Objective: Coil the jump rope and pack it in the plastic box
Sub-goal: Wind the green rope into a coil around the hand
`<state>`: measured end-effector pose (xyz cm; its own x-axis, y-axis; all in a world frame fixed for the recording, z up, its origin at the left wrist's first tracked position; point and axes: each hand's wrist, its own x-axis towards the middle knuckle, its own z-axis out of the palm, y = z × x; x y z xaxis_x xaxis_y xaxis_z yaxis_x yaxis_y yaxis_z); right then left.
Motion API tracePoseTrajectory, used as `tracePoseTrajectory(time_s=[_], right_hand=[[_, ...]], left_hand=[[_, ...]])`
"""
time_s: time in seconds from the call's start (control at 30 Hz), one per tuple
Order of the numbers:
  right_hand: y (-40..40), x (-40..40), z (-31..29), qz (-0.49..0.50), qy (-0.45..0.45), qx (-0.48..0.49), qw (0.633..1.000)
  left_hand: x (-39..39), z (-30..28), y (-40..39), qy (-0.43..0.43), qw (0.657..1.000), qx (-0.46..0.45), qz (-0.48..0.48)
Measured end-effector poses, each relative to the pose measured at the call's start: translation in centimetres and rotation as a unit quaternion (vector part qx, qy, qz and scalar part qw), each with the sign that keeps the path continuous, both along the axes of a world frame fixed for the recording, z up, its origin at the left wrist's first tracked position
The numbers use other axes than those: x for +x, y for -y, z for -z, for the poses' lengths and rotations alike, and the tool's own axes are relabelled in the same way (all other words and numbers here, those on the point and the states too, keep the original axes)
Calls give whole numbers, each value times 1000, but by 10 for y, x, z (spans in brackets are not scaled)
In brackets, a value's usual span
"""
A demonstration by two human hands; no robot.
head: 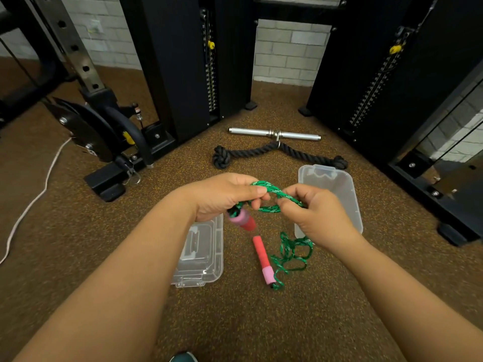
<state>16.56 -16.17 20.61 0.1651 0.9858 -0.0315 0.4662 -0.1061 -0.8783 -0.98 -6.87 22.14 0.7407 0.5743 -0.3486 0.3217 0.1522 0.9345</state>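
The jump rope is a green braided cord [271,190] with two red and pink foam handles. My left hand [224,195] grips one handle [243,219] together with a small loop of cord. My right hand [316,212] pinches the cord just to the right of that loop. The other handle [262,258] lies on the floor below, with loose cord [292,250] piled beside it. A clear plastic box [201,253] sits open on the floor under my left wrist. Its clear lid [332,184] lies behind my right hand.
A black triceps rope [274,150] and a chrome bar handle [274,134] lie on the speckled brown floor beyond my hands. Black weight-stack columns [183,61] stand left and right. A weight plate [81,126] leans at the left, and a white cable [34,199] trails across the floor.
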Motion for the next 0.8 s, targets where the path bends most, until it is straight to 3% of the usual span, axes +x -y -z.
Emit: tracePoseTrajectory(time_s=[0.07,0.2,0.57,0.8], right_hand=[[-1,-2,-3,7,-60,-21,998],[-3,-4,-12,15,-158,-39,987],[-4,0,-12,30,-213,-37,976],[0,0,-5,-3,-234,-53,971]], left_hand=[[4,0,3,13,999,-1,-30],[14,-6,9,106,985,-87,-103],[26,-10,17,236,944,-214,-88],[27,-12,20,223,951,-202,-68]])
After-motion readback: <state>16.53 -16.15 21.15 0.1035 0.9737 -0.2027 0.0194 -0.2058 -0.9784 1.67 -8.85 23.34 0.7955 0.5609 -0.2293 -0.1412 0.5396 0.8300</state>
